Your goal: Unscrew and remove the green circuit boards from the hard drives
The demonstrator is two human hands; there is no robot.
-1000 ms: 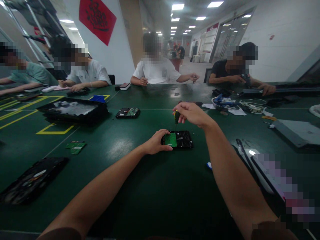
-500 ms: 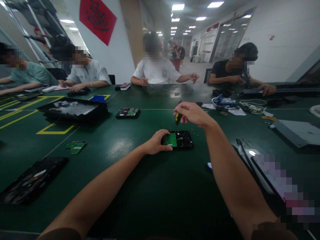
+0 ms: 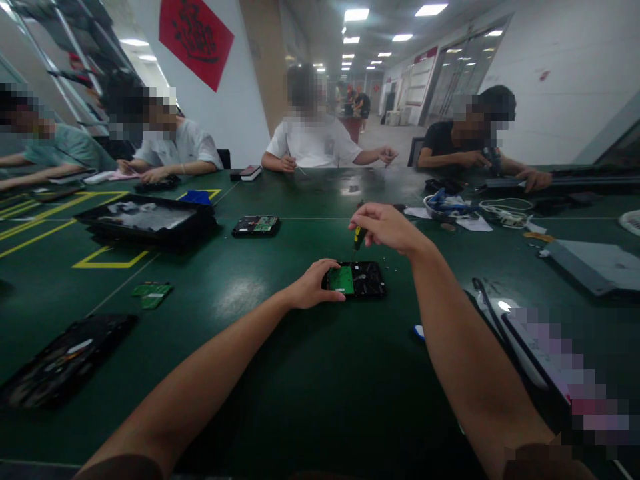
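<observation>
A black hard drive with a green circuit board lies on the dark green table in front of me. My left hand grips the drive's left end, fingers curled over the board. My right hand is above the drive, closed round a small screwdriver with a yellow and black handle; its tip points down at the drive's top edge. A few tiny screws lie just right of the drive.
Another hard drive, a black tray, loose green boards and a flat black part lie to my left. Cables, a bowl and grey panels lie to the right. Several people work along the far edge.
My right hand with the screwdriver has shifted slightly right and tilted; the tip stays over the drive. My left hand and the drive have not moved.
</observation>
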